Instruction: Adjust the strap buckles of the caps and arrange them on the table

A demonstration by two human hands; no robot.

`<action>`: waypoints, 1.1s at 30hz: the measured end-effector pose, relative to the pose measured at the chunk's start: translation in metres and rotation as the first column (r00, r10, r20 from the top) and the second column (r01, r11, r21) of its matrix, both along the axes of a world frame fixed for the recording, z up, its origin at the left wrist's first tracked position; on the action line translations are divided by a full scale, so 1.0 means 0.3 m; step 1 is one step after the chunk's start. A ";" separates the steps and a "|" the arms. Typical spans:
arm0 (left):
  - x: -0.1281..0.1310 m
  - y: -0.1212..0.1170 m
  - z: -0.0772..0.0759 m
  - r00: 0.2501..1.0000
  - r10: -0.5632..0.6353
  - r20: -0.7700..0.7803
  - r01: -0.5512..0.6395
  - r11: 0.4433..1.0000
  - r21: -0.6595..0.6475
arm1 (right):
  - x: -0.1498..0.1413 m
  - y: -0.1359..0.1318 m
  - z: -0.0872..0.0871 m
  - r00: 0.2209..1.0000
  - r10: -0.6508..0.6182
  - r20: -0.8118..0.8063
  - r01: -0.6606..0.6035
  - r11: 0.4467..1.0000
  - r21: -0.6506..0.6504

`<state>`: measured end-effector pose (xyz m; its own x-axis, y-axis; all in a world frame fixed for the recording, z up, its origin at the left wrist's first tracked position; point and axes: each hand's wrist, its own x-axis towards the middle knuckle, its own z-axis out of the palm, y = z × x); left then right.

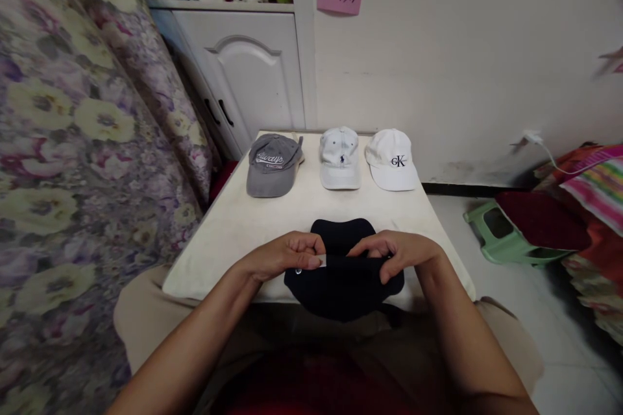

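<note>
A black baseball cap (343, 292) is held between my hands at the near edge of the table, its brim pointing away from me. My left hand (287, 254) pinches the left part of the cap's edge, beside a small white label (322, 260). On the right side of that edge, my right hand (396, 253) grips with the thumb outside and the fingers reaching inside. Farther back stand three more caps: a grey one (273, 165) with white lettering, a pale blue one (339, 159) with a small dark emblem, and a white one (392, 161) with dark letters.
The caps rest on a cream-covered table (233, 240). A floral curtain (73, 142) hangs at the left, and a white cabinet (248, 71) stands behind. On the right are a green stool (496, 233) with a dark red top and some colourful cloth (596, 185).
</note>
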<state>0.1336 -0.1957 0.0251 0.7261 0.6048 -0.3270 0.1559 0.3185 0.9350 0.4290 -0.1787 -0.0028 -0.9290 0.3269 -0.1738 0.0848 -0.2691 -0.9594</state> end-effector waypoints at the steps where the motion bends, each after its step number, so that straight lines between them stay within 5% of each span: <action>1: 0.003 0.003 0.001 1.000 -0.003 -0.009 0.003 1.000 0.009 | 0.008 0.006 -0.006 1.000 0.001 0.021 -0.001 1.000 0.014; 7: 0.037 0.002 0.036 0.998 -0.016 -0.057 0.019 0.998 0.066 | 0.025 0.006 0.026 0.998 -0.063 0.032 0.057 0.987 0.150; 12: 0.087 -0.019 0.070 0.990 -0.049 -0.132 0.067 0.988 0.137 | -0.070 -0.058 0.098 0.985 -0.172 0.019 0.167 0.973 0.159; 17: 0.084 -0.031 0.080 0.994 -0.040 -0.101 0.058 0.982 0.182 | -0.136 -0.086 0.104 0.957 -0.283 0.057 0.271 0.949 0.163; 28: 0.060 -0.063 0.053 0.999 0.052 -0.012 -0.050 0.986 0.159 | -0.146 -0.102 0.117 0.953 -0.282 0.106 0.259 0.947 0.190; 33: 0.068 -0.063 0.070 0.994 0.104 -0.019 -0.095 0.960 0.264 | -0.163 -0.115 0.125 0.946 -0.299 0.123 0.271 0.941 0.205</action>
<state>0.1541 -0.2146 0.0462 0.6496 0.7411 -0.1698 0.1673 0.0786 0.9828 0.3800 -0.2132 0.0345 -0.7597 0.6131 -0.2166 0.1775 -0.1249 -0.9762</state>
